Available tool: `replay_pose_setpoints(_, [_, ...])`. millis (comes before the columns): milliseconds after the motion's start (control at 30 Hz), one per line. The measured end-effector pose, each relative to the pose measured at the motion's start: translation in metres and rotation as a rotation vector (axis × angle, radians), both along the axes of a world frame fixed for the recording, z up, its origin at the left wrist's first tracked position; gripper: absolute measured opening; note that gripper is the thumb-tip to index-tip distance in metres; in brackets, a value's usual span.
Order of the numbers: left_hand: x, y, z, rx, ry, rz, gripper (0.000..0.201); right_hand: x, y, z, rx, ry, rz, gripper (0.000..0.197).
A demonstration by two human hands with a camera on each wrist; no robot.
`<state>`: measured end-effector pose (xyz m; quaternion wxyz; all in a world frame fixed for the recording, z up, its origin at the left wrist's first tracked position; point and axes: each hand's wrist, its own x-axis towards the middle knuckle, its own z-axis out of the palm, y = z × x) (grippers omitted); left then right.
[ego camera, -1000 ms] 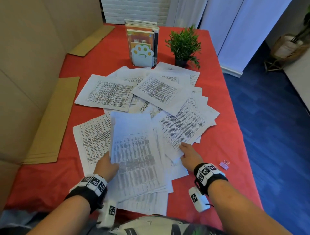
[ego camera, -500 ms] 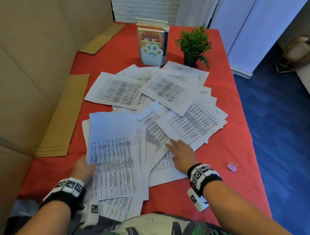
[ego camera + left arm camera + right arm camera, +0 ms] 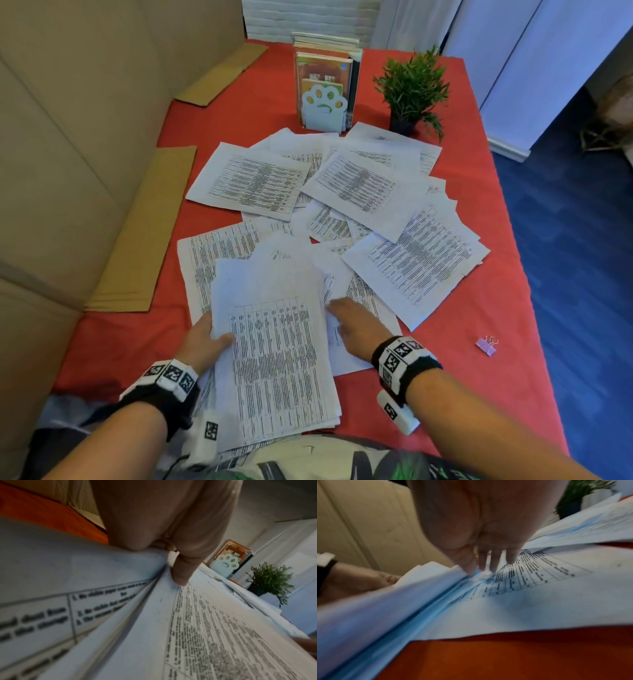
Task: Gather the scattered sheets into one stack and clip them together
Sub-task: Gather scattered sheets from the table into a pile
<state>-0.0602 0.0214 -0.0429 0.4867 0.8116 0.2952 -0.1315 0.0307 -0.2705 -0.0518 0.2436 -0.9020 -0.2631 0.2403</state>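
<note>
— So, how many things do you count on the red table (image 3: pixel 479 308)?

— Two hands, one binder clip (image 3: pixel 486 345), one potted plant (image 3: pixel 412 92), one paw-shaped bookend (image 3: pixel 323 108) with books behind it. The loose sheets (image 3: pixel 414 260) overlap too much for a sure count.

— What do the hands do?

— The left hand (image 3: pixel 202 342) holds the gathered stack (image 3: pixel 274 359) at its left edge, thumb on top. The right hand (image 3: pixel 356 325) lies flat with straight fingers on a sheet just beside the stack.

— Can you read any writing?

— No, only blurred tables of print.

— And the edges, the free room?

— The stack hangs over the near table edge. The clip lies alone on bare red cloth at the right, well apart from the papers. Cardboard panels (image 3: pixel 147 233) close the left side.
</note>
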Motion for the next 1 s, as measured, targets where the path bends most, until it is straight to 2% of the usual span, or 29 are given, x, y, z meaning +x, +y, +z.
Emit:
replay_pose_setpoints(67, [0.001, -0.003, 0.0, -0.015, -0.018, 0.008, 0.052, -0.001, -0.002, 0.0, -0.033, -0.084, -0.286, 0.045])
replay_pose_setpoints(133, [0.002, -0.007, 0.003, -0.024, -0.016, -0.002, 0.054, -0.005, 0.001, 0.003, 0.0, 0.065, -0.42, 0.035])
replay_pose_setpoints(200, [0.004, -0.013, 0.001, -0.026, -0.023, -0.037, 0.057, -0.01, 0.008, 0.009, 0.048, 0.22, -0.362, 0.03])
replay_pose_setpoints(300, [0.005, -0.018, 0.002, 0.033, -0.053, -0.066, 0.058, -0.015, 0.016, 0.01, 0.018, 0.304, -0.231, 0.061])
replay_pose_setpoints(433, [0.011, -0.021, 0.021, -0.064, -0.228, 0.097, 0.049, -0.006, 0.013, 0.012, 0.165, 0.423, -0.439, 0.075])
replay_pose_setpoints(533, [0.015, -0.018, 0.042, -0.221, -0.363, 0.171, 0.034, 0.0, 0.01, 0.028, 0.428, 0.564, -0.496, 0.08])
replay_pose_setpoints(567, [0.018, -0.019, 0.048, -0.258, -0.392, 0.172, 0.032, 0.002, 0.011, 0.036, 0.49, 0.565, -0.481, 0.078])
replay_pose_setpoints(633, [0.025, -0.027, 0.059, -0.335, -0.443, 0.201, 0.03, 0.007, 0.016, 0.056, 0.571, 0.482, -0.5, 0.061])
replay_pose_setpoints(733, [0.042, -0.048, 0.081, -0.345, -0.546, 0.261, 0.026, 0.015, 0.02, 0.089, 0.712, 0.219, -0.617, 0.021])
replay_pose_setpoints(767, [0.047, -0.054, 0.089, -0.353, -0.601, 0.264, 0.025, 0.017, 0.019, 0.098, 0.759, 0.139, -0.635, 0.018])
replay_pose_setpoints(866, [0.056, -0.073, 0.11, -0.424, -0.712, 0.245, 0.027, 0.017, 0.011, 0.117, 0.884, 0.018, -0.621, 0.031])
replay_pose_setpoints(1000, [0.058, -0.088, 0.11, -0.469, -0.709, 0.181, 0.035, 0.011, 0.0, 0.12, 0.911, 0.046, -0.623, 0.044])
